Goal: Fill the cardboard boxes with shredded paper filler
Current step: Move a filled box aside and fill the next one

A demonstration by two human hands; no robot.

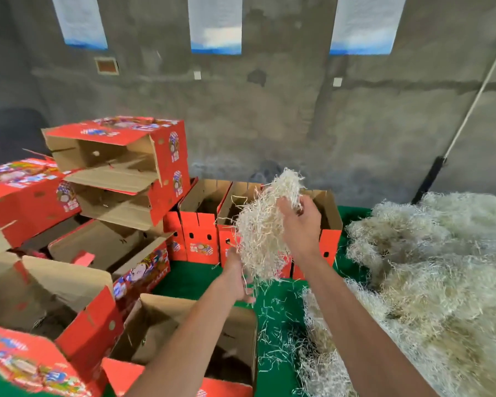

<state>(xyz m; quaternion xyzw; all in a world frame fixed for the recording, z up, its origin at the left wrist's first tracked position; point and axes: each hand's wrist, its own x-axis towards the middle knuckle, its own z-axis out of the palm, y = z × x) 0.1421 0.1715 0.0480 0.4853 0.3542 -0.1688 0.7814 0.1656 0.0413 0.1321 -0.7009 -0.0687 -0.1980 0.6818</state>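
I've got a clump of shredded paper filler up in the middle of the frame, and it's held from two ends for a reason. My right hand grips the top of the clump, fingers curled into the strands. My left hand sits under the tail; I can't tell whether those fingers are closed on strands or just cupped beneath them. The stuff is loose and stringy, so I reckon one hand alone would shed half of it.

Bits are scattered on the green mat at lower centre, which tells me it does shed. The big pile of filler fills the right side of the frame, right by my right arm.

The open box sits at the bottom centre, just under my left forearm, flaps up and nothing I can see inside. A row of upright open boxes stands behind the clump. More boxes lie tipped and stacked at upper left, against the grey wall.

I'd judge the clump hangs between the pile and those boxes, not yet dropped.
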